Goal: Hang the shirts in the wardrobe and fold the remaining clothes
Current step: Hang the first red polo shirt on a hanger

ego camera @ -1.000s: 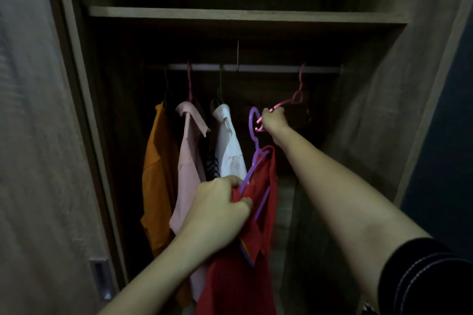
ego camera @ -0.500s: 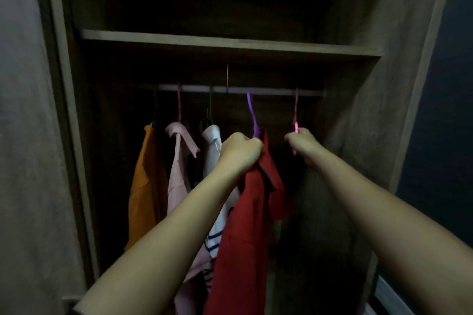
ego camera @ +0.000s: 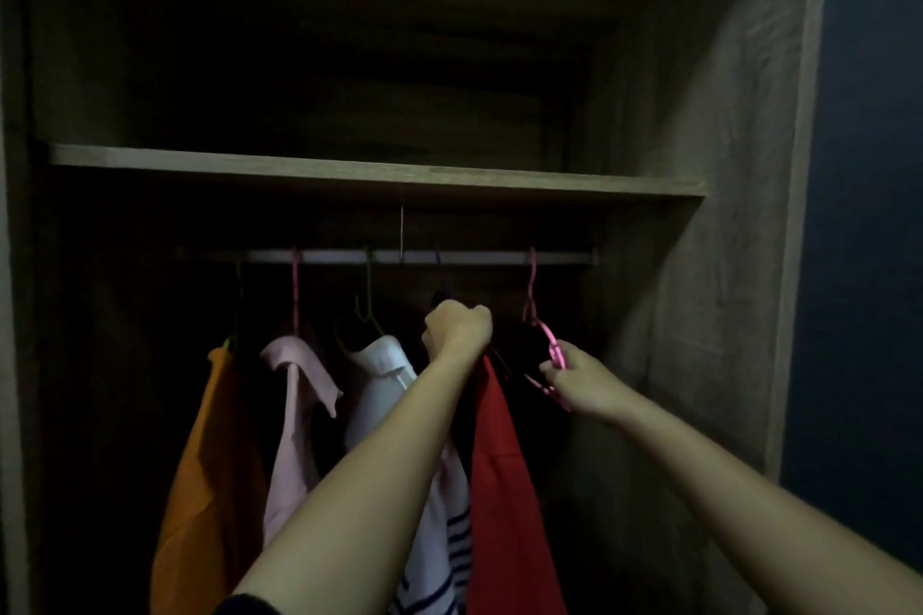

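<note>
Since the earlier frame the red shirt (ego camera: pixel 504 489) has risen from chest height to the rail (ego camera: pixel 474 258), and the left hand (ego camera: pixel 457 330) has come up with it. The shirt hangs with its long axis vertical, collar up, turned edge-on to the viewer, with its hem below the frame. The left hand is a fist clamped on the neck of the purple hanger (ego camera: pixel 438 267) at the collar. The hook reaches the rail, but it is too dark to tell whether it is seated. The right hand (ego camera: pixel 582 385) pinches a bare pink hanger (ego camera: pixel 542 340), thin plastic, hooked over the rail. The hands are apart. Left of the red shirt hang a white shirt (ego camera: pixel 379 380), a pink shirt (ego camera: pixel 294 415) and an orange shirt (ego camera: pixel 210 464), all of soft cloth and close together. To its right only the pink hanger stands before the wood-grain side wall (ego camera: pixel 699 265). A flat shelf (ego camera: pixel 349 170) lies just above the pale metal rail.
</note>
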Motion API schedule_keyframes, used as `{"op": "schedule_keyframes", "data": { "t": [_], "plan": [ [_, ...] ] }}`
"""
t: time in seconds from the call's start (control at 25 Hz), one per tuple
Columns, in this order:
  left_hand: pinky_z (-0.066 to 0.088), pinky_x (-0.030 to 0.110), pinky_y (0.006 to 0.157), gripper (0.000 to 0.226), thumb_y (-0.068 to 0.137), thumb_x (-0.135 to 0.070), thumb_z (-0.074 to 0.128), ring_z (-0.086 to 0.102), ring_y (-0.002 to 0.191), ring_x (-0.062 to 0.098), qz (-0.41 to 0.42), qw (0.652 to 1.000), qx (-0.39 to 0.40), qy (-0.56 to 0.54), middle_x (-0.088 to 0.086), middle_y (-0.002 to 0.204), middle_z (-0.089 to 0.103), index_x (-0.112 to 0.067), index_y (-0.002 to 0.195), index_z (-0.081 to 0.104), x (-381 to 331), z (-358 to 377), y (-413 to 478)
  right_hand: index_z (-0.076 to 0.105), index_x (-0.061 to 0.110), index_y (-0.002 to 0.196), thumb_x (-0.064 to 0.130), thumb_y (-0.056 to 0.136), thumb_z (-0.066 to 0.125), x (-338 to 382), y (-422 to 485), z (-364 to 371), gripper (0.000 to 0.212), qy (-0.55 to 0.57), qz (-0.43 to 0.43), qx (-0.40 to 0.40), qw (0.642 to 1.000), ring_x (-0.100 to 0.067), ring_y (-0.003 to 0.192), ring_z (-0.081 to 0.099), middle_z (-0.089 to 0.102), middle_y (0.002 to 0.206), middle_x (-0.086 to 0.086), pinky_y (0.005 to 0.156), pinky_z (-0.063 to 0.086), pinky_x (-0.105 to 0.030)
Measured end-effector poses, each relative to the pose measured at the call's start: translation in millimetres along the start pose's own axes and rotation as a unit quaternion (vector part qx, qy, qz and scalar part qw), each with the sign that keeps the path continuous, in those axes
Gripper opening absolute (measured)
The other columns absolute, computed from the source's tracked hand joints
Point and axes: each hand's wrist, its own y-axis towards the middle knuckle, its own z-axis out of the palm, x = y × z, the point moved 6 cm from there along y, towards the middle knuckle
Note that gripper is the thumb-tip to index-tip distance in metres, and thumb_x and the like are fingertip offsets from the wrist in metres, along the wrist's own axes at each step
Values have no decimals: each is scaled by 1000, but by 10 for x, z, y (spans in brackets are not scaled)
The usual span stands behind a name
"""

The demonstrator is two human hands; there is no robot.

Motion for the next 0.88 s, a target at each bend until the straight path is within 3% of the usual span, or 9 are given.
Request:
{"op": "schedule_keyframes", "data": {
  "t": [0.16, 0.24, 0.32, 0.4, 0.44, 0.52, 0.6, 0.72, 0.88],
  "plan": [
    [44, 36, 94, 44, 89, -20, 50, 51, 120, 38, -34, 999, 14, -17, 22, 130, 52, 2, 126, 47, 201, 190, 69, 44, 9, 128, 6, 90, 46, -78, -106, -59, 38, -76, 34, 13, 996, -23, 104, 55, 56, 115, -8, 87, 44, -29],
    [42, 36, 97, 48, 88, -20, 52, 49, 122, 38, -36, 999, 24, -24, 22, 132, 50, 2, 130, 41, 218, 222, 83, 28, 6, 145, 13, 91, 49, -73, -178, -136, 58, -184, 35, -18, 982, -28, 129, 42, 43, 140, -14, 104, 35, -30],
    [42, 36, 98, 53, 88, -23, 55, 47, 123, 38, -28, 999, 42, -6, 23, 134, 48, 1, 132, 37, 229, 244, 130, 28, 8, 145, 26, 91, 51, 153, -309, -187, 61, -278, -76, -128, 949, -30, 133, 36, 37, 145, -14, 110, 30, -35],
    [42, 36, 95, 52, 89, -29, 55, 48, 122, 38, 22, 996, 55, 68, 22, 131, 51, 1, 130, 42, 198, 204, 105, 37, 8, 140, 38, 90, 46, 412, -425, -49, 59, -245, -206, -171, 932, -27, 129, 41, 44, 139, -12, 108, 32, -33],
    [43, 37, 93, 47, 89, -32, 53, 50, 119, 38, 74, 986, 40, 141, 21, 126, 54, 0, 124, 50, 177, 150, 61, 37, 8, 141, 43, 90, 45, 468, -430, 69, 62, -202, -215, -141, 945, -25, 129, 42, 45, 139, -10, 107, 32, -31],
    [42, 41, 84, 33, 86, -33, 55, 52, 109, 35, 207, 917, -127, 316, 15, 114, 61, -6, 104, 64, 140, -59, -58, 25, 9, 146, 48, 89, 51, 411, -350, 339, 74, -121, -145, -51, 981, -23, 135, 38, 39, 147, -11, 109, 30, -30],
    [41, 44, 80, 27, 78, -27, 64, 48, 110, 34, 235, 866, -220, 383, 10, 123, 54, -16, 103, 65, 304, -309, -244, 18, 11, 148, 43, 86, 58, 230, -313, 582, 81, -126, -66, -2, 990, -26, 133, 41, 40, 147, -12, 107, 34, -31],
    [45, 48, 85, 67, 79, -5, 59, 42, 119, 40, 167, 927, -160, 294, 19, 143, 29, -20, 138, 30, 894, -562, -312, 21, 24, 142, 34, 84, 57, -35, -443, 774, 69, -159, -14, -30, 987, -32, 114, 58, 59, 127, -11, 94, 47, -35],
    [49, 36, 64, 50, 85, 2, 50, 63, 87, 36, 95, 970, -153, 161, 22, 105, 62, -4, 131, 33, 1492, -670, -623, 46, 27, 123, 41, 88, 54, -273, -752, 914, 39, -157, 57, -67, 984, -32, 105, 62, 66, 112, -6, 83, 48, -35]
  ]
}}
